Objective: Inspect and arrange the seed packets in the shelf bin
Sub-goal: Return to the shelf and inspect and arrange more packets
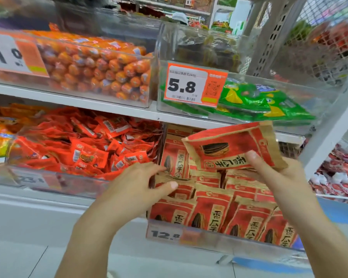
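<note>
A clear shelf bin (209,240) on the lower shelf holds several red-and-tan sunflower seed packets (213,214) standing in rows. My right hand (277,171) grips one seed packet (229,145) lifted above the bin, turned upside down with its printed face toward me. My left hand (139,183) reaches into the bin's left side, thumb and fingers pinching the top of a packet (175,186) in a middle row.
A clear bin of small red snack packs (84,149) sits left of the seed bin. Above are a bin of orange sausages (100,67) and a bin of green packets (265,103) with a 5.8 price tag (193,85). A white shelf upright (327,135) stands close on the right.
</note>
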Action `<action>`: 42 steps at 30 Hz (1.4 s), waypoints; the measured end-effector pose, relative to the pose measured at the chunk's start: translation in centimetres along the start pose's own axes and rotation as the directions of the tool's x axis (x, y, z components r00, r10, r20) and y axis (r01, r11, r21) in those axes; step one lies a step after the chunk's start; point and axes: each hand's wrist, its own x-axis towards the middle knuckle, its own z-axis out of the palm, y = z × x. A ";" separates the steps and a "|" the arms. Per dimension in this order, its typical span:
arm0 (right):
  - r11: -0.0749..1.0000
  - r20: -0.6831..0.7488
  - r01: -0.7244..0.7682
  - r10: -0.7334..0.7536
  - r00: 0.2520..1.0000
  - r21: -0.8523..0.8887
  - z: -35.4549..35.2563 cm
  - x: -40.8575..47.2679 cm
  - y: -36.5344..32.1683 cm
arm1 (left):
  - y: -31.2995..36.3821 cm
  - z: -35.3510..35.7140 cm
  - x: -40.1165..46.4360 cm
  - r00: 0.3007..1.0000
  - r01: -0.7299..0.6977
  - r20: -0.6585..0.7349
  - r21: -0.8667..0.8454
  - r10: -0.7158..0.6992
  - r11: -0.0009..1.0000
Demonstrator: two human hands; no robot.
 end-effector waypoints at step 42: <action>0.426 0.098 -0.034 0.286 0.953 -0.904 11.2 12.1 5.6 | -1.9 0.4 0.7 0.993 0.002 0.112 -0.232 0.025 0.973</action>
